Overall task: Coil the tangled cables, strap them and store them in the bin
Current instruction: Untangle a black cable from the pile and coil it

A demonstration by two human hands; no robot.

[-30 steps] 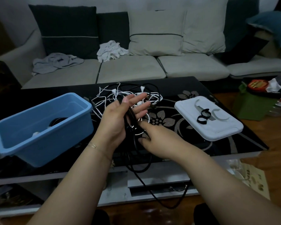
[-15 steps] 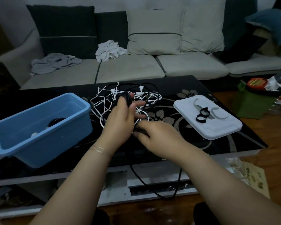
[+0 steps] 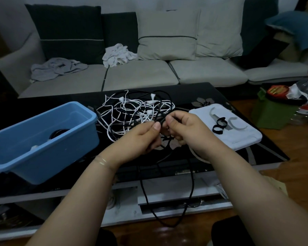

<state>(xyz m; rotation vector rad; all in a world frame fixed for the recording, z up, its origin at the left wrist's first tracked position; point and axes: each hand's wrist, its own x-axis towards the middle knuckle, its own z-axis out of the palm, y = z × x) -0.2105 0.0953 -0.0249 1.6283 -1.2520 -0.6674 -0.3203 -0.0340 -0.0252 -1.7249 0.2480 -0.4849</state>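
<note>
A tangle of white and black cables (image 3: 132,110) lies on the black glass table (image 3: 194,93) behind my hands. My left hand (image 3: 140,137) and my right hand (image 3: 183,129) meet above the table's middle, both pinching a black cable (image 3: 191,183). Its long loop hangs down past the table's front edge. A blue bin (image 3: 43,139) stands at the left with a coiled black cable (image 3: 58,133) and something white inside. At the right, black straps (image 3: 220,126) rest on a white lid (image 3: 238,137).
A grey sofa (image 3: 140,75) with cushions and crumpled cloths runs behind the table. A green bag (image 3: 274,110) with packages stands on the wooden floor at the right. A paper lies on the floor by the table's right corner.
My left hand went from spread fingers to a pinch on the black cable. My right hand rose and moved up to meet it. The hanging loop now dangles lower.
</note>
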